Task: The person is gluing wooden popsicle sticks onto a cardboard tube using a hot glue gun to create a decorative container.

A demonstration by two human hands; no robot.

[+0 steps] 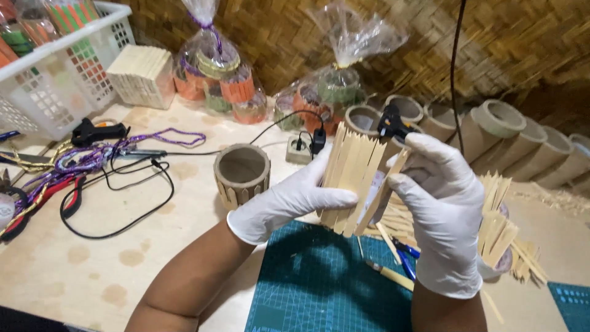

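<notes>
Both your gloved hands are closed on the same piece: your left hand pinches the near-left side of the stick-clad cylinder, and your right hand wraps its right side, with a black glue gun showing just above those fingers; whether the right hand also holds it, I cannot tell. You hold the cylinder in the air above the green cutting mat, in the middle of the view.

Going by size, the plywood bench carries everything. A white plastic basket sits far left, and a row of bare cardboard tubes runs along the far right. Bagged finished pots stand at the far edge. Another stick-trimmed tube stands just left of your left hand. A loose heap of wooden sticks lies to the right, behind your right hand.

Judging by its look, the piece is light and stiff but fragile: the thin flat sticks could shift or snap off sideways. Take hold across the stick faces on opposite sides, not by the free tips.
</notes>
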